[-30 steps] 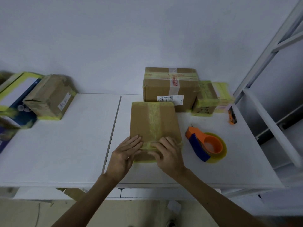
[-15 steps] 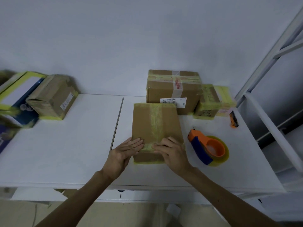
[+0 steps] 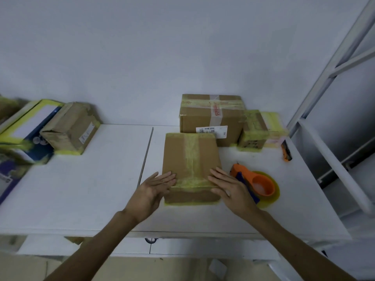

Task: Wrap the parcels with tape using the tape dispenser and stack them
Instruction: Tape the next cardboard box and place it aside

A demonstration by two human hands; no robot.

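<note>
The taped cardboard parcel (image 3: 190, 165) sits near the white table's (image 3: 91, 189) front edge, left hand (image 3: 152, 192) and right hand (image 3: 231, 189) flat at its near corners, fingers straight and close together. Bare tabletop opens leftward. The orange tape dispenser (image 3: 253, 184) lies just beside the right hand, and a larger taped box (image 3: 211, 118) stands close behind the parcel.

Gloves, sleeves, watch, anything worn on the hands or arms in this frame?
Nothing worn that shows. Left hand and right hand are bare, with no gloves, rings or watch visible. Left forearm and right forearm show no sleeve down to the frame edge.
</note>
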